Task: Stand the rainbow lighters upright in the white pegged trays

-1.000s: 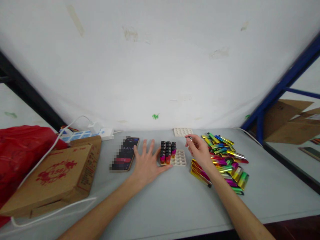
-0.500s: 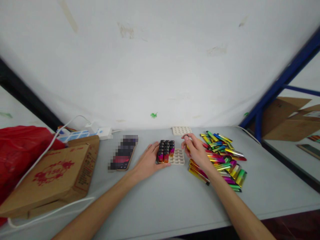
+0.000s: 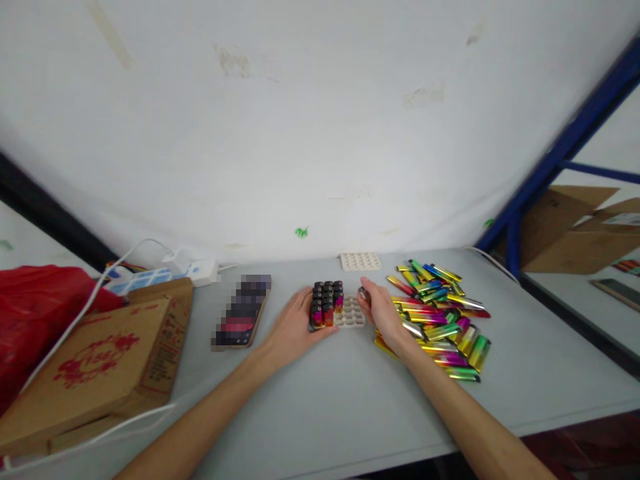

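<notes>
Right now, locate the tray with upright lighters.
In the head view, the tray is just right of centre, between the left hand and the right hand, left of the loose lighters.

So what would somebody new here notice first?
Probably the heap of shiny, multicoloured lighters on the smooth grey table, at the right. Then the bright red plastic bag at the far left. Beside the bare left hand, black-topped lighters stand upright in an off-white gridded tray.

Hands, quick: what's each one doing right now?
Left hand: open, curved around the left end of the tray.
Right hand: closed, holding a lighter, mostly hidden by the fingers.
</notes>
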Available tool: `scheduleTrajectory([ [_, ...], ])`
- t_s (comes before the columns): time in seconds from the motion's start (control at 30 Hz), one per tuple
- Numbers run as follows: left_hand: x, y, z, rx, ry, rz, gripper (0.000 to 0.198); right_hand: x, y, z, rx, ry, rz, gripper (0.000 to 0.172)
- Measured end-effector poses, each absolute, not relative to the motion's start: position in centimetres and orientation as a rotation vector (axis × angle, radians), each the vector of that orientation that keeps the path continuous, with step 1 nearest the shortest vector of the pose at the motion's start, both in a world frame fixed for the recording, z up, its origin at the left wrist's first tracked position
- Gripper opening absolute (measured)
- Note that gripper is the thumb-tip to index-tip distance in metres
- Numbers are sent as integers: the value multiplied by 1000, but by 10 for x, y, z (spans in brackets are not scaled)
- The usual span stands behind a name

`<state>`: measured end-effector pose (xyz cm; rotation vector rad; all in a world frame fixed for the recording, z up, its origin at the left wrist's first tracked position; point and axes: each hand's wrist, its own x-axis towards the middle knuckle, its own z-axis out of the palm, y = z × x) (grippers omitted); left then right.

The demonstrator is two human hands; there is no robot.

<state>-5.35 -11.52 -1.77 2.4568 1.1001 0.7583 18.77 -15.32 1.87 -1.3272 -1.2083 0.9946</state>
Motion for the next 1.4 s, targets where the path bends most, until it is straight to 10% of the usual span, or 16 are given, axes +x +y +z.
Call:
scheduleTrajectory([
  [0.4, -53, -115, -18, 2447, 1108, 767, 83, 183, -155, 17, -1339, -1214, 1105, 56],
  [0.7, -53, -115, -20, 2434, 1122, 744, 85, 193, -161, 21, -1366, -1328, 912, 77],
  [0.97, -54, -117, -22, 2439, 1112, 758, 88, 200, -177, 46, -1171, -1766, 479, 39],
  [1.4, -54, -118, -24, 2464, 1138, 734, 87, 207, -172, 28, -1329, -1949, 542, 37],
])
